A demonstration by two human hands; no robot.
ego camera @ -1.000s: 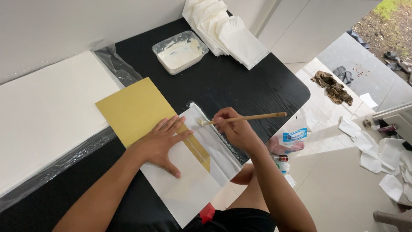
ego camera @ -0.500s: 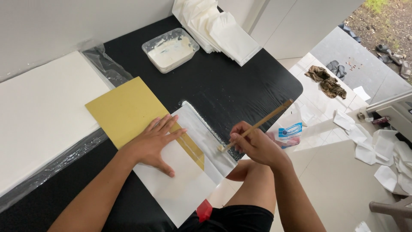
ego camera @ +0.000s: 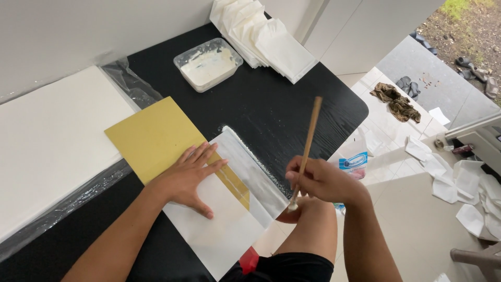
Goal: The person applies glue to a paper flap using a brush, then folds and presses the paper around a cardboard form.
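Big black table (ego camera: 292, 112) with a rounded corner, filling most of the view. On its left side, a wide flat white board (ego camera: 47, 146) with crinkly clear plastic under its edge. Near the middle, a flat yellow-brown paper sheet (ego camera: 154, 138), partly tucked under a folded white paper sheet (ego camera: 224, 230) that reaches the near edge of the table. At the far edge, a messy stack of white folded paper bags (ego camera: 266, 36). Just beside that stack, a clear plastic tub of white paste (ego camera: 207, 63), open on top.

Left hand (ego camera: 188, 177) pressed flat on the yellow and white sheets where they meet, fingers spread wide apart, holding nothing. Right hand (ego camera: 323, 180) just off the near edge of the table, fingers closed tight around a thin wooden brush (ego camera: 305, 151). Brush handle pointing up and away, white tip down by the white sheet's corner.
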